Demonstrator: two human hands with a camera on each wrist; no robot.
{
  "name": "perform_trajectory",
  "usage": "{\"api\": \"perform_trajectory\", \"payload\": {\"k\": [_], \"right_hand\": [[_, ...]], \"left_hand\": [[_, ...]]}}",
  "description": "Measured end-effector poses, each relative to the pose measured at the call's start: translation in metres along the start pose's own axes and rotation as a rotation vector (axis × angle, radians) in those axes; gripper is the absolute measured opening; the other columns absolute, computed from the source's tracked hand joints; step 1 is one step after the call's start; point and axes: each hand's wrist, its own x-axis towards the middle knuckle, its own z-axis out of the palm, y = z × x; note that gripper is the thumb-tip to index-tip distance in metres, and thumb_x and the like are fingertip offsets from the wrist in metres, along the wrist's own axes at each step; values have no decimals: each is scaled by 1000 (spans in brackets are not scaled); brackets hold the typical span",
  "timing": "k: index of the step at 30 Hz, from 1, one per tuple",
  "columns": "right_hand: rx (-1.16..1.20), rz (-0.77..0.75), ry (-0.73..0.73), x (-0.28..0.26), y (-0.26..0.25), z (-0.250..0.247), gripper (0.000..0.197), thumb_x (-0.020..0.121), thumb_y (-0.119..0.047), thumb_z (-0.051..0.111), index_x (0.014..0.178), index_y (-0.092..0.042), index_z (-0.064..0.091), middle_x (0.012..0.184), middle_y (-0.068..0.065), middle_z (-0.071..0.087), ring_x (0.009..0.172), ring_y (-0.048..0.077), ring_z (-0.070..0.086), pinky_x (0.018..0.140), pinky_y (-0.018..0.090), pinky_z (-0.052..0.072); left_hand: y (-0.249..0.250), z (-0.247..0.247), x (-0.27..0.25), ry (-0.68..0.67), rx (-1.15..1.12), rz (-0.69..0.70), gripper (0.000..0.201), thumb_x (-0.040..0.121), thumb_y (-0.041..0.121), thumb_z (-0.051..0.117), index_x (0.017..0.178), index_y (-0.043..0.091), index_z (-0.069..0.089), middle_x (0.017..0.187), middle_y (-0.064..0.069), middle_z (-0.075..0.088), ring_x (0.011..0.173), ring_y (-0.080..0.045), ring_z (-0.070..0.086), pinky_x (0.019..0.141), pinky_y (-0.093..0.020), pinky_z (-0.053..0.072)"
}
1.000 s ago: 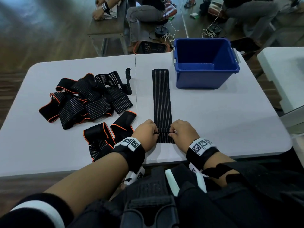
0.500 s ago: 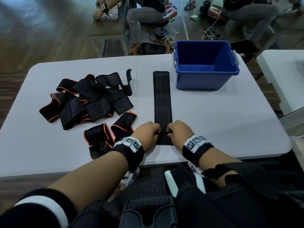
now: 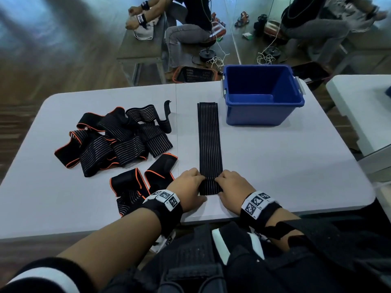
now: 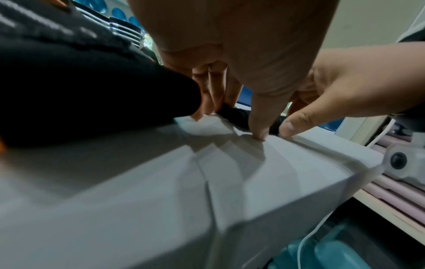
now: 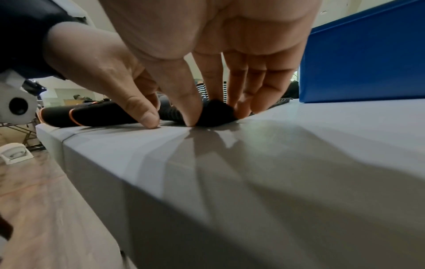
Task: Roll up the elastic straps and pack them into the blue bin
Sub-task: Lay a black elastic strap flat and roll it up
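Observation:
A long black ribbed elastic strap (image 3: 209,144) lies flat down the middle of the white table (image 3: 296,176), its far end beside the blue bin (image 3: 262,115). My left hand (image 3: 190,185) and right hand (image 3: 229,185) pinch its near end from either side, thumbs behind and fingers in front. In the right wrist view my right hand (image 5: 214,109) holds a small black roll (image 5: 224,116) of the strap against the table, with the bin's wall (image 5: 363,54) behind. The left wrist view has my left hand (image 4: 230,102) on the same dark end (image 4: 236,116).
A pile of black straps with orange edging (image 3: 118,138) covers the table's left half, and two more (image 3: 143,182) lie just left of my left wrist. The table's front edge runs under my wrists. People sit at another table beyond.
Both hands stay at the strap's near end; they closed in toward each other and then spread slightly. The strap has not shifted on the table.

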Motion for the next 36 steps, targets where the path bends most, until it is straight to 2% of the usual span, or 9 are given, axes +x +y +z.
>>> {"api": "perform_trajectory", "payload": {"k": [6, 9, 12, 16, 22, 26, 30, 33, 36], "right_hand": [[358, 185, 54, 7, 5, -11, 27, 94, -20, 54, 117, -18, 68, 110, 4, 67, 99, 21, 62, 88, 30, 48], [590, 342, 130, 12, 10, -9, 19, 91, -21, 65, 110, -19, 66, 92, 0, 69, 86, 16, 65, 75, 24, 46], [718, 453, 163, 17, 11, -3, 24, 88, -27, 70, 108, -19, 59, 79, 3, 71, 76, 17, 68, 70, 28, 51], [717, 505, 183, 21, 10, 3, 23, 86, -32, 70, 99, -25, 52, 82, 4, 68, 73, 21, 70, 74, 42, 60], [594, 496, 180, 26, 8, 0, 23, 86, -32, 70, 102, -22, 57, 96, 5, 69, 75, 26, 70, 76, 40, 59], [525, 472, 159, 25, 7, -2, 37, 87, -29, 71, 118, -16, 56, 102, 5, 66, 84, 24, 67, 79, 34, 55], [451, 383, 175, 23, 4, -2, 37, 91, -22, 65, 122, -18, 46, 86, 4, 63, 80, 22, 62, 73, 34, 51], [358, 331, 153, 22, 2, -3, 35, 95, -23, 61, 127, -16, 51, 98, 7, 65, 93, 25, 61, 79, 32, 48], [320, 312, 124, 23, 3, -1, 43, 95, -31, 60, 135, -15, 53, 112, 9, 64, 105, 26, 60, 88, 33, 47]], "left_hand": [[0, 0, 5, 91, -157, -117, 27, 92, 30, 63, 114, 18, 74, 111, -5, 62, 97, -24, 64, 87, -31, 50], [-1, 2, 7, 106, -210, -228, 24, 93, 35, 61, 91, 15, 74, 86, -7, 69, 83, -26, 65, 73, -34, 51], [-3, 4, 9, 119, -272, -322, 37, 95, 41, 61, 76, 10, 69, 72, -11, 67, 70, -27, 61, 63, -33, 45], [-6, 2, 14, 110, -359, -365, 41, 95, 43, 62, 76, 7, 72, 75, -16, 71, 66, -27, 63, 60, -32, 49], [-9, 3, 23, 98, -379, -393, 44, 91, 45, 67, 74, 5, 72, 75, -14, 72, 73, -28, 67, 66, -36, 53], [-6, 5, 22, 153, -355, -427, 27, 87, 42, 72, 83, 18, 60, 76, 1, 65, 75, -19, 61, 65, -29, 45], [-5, 9, 21, 173, -358, -364, 33, 88, 35, 70, 103, 22, 44, 71, -3, 65, 73, -23, 64, 71, -38, 52], [-6, 12, 18, 164, -323, -271, 36, 93, 30, 64, 121, 22, 42, 62, -3, 60, 67, -23, 60, 68, -38, 50], [-8, 14, 16, 146, -282, -227, 38, 97, 32, 60, 129, 24, 43, 67, -1, 64, 71, -21, 62, 68, -36, 49]]}}
